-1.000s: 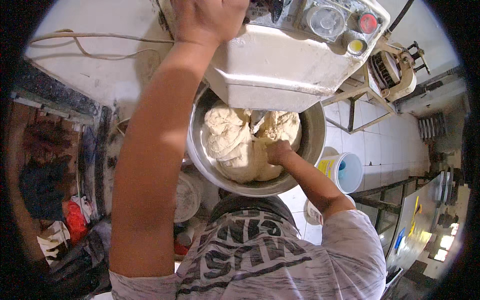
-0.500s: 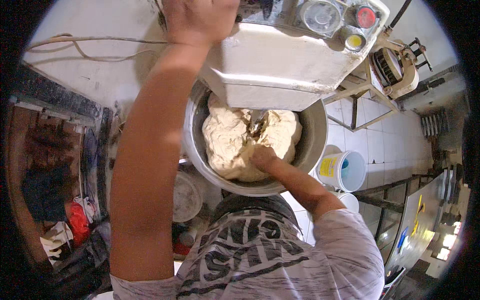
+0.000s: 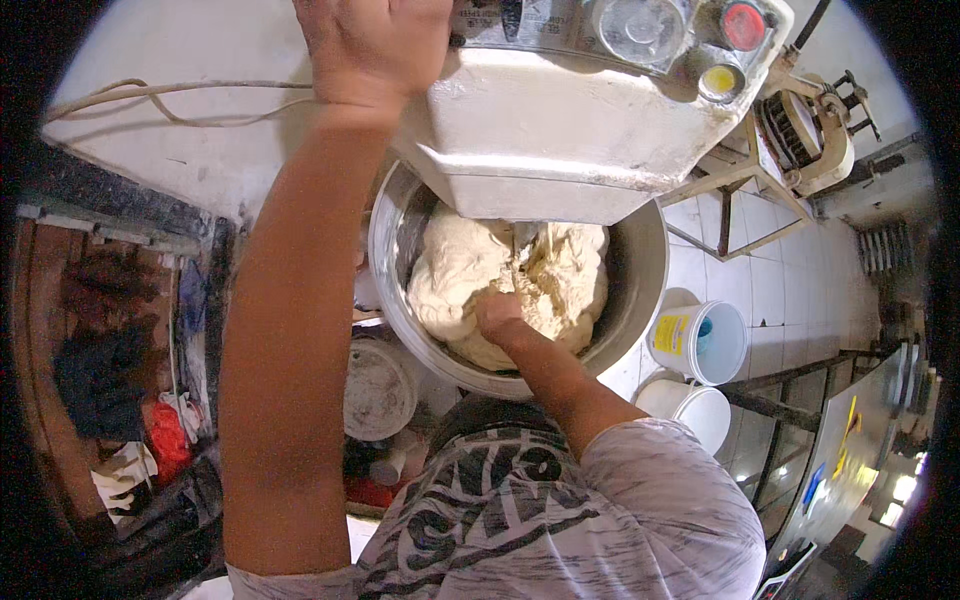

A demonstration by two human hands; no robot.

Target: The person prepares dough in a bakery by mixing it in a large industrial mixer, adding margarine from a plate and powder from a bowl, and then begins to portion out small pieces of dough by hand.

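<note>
A large pale mass of dough (image 3: 452, 265) fills much of the round metal mixing bowl (image 3: 645, 265). My right hand (image 3: 498, 312) presses into the dough near its middle, closed, with the fingertips out of sight. Just beyond it, a metal mixing tool (image 3: 521, 236) comes down into a split in the dough, partly hidden under the machine head. My left arm reaches up to the white dough mixer (image 3: 560, 125), where my left hand (image 3: 372, 50) lies against its upper left side. The picture's top edge cuts off those fingers.
A red button (image 3: 742, 26) and a yellow button (image 3: 719, 81) sit on the mixer's right corner. Right of the bowl stand an open white bucket (image 3: 728, 345) and a lidded one (image 3: 702, 418). A metal-framed machine (image 3: 797, 135) is farther right. A cable (image 3: 200, 92) runs along the left wall.
My right hand has shifted a little left in the dough, and the dough around the tool has changed shape. My left hand stays on the mixer. The view has tilted slightly.
</note>
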